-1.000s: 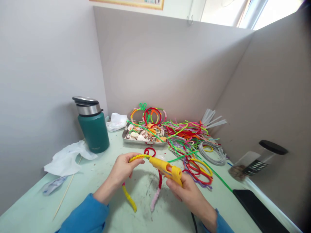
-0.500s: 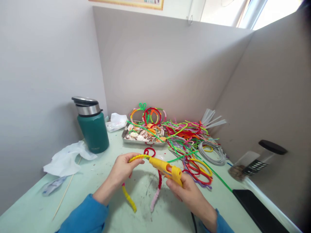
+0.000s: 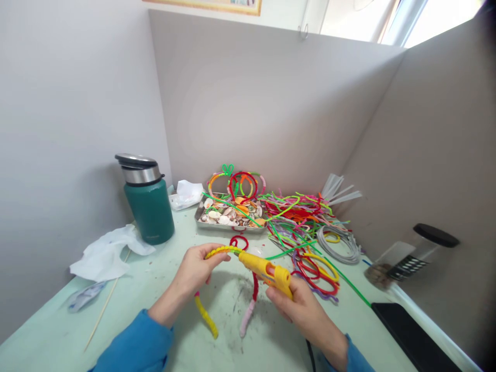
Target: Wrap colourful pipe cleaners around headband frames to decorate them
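Observation:
My left hand (image 3: 196, 268) pinches the top of a headband (image 3: 222, 250) wrapped in pipe cleaners. Yellow, red and pale pink sections show on it, and its two ends point down towards me. A yellow hot glue gun (image 3: 267, 271) is gripped in my right hand (image 3: 300, 299), its nozzle pointing left. The nozzle tip is at the band just right of my left fingers; whether it touches cannot be made out. A black cord (image 3: 310, 354) hangs below my right hand. Behind the band lies a curled red pipe cleaner (image 3: 239, 242).
A metal tray (image 3: 232, 227) of seashells stands at the back, decorated headbands behind it. Piled pipe cleaners (image 3: 294, 209) and scissors (image 3: 315, 271) lie right. A green bottle (image 3: 149, 209), crumpled tissue (image 3: 104, 256) and wooden stick (image 3: 103, 312) are left. A lidded jar (image 3: 416, 256) and black slab (image 3: 411, 330) sit right.
Almost nothing differs. The glue gun and my right hand have shifted very slightly to the right; my left hand stays in place on the headband.

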Demonstrator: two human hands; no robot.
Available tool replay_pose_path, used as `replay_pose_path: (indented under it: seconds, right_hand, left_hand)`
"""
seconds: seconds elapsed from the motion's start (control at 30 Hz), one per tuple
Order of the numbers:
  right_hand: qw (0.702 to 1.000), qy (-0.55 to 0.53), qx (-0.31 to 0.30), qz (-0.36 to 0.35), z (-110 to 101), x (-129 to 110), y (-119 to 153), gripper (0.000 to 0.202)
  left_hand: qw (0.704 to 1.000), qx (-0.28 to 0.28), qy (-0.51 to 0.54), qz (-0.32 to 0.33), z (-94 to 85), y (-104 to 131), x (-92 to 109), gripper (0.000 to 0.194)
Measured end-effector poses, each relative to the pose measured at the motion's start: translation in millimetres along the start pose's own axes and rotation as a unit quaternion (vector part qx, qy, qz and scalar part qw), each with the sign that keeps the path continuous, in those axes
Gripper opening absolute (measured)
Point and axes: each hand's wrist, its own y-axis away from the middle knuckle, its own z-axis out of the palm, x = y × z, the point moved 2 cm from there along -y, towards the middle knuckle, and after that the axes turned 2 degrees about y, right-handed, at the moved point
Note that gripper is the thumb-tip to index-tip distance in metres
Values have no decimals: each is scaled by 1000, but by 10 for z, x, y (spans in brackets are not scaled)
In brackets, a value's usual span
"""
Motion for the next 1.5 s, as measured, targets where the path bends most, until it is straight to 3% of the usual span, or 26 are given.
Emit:
replay_pose_path:
  seconds: [1.5]
  right_hand:
    - [1000,19,-21,1,-14,111,4,36]
  left_hand:
    - [1000,-17,-4,5,10,7,-6,39]
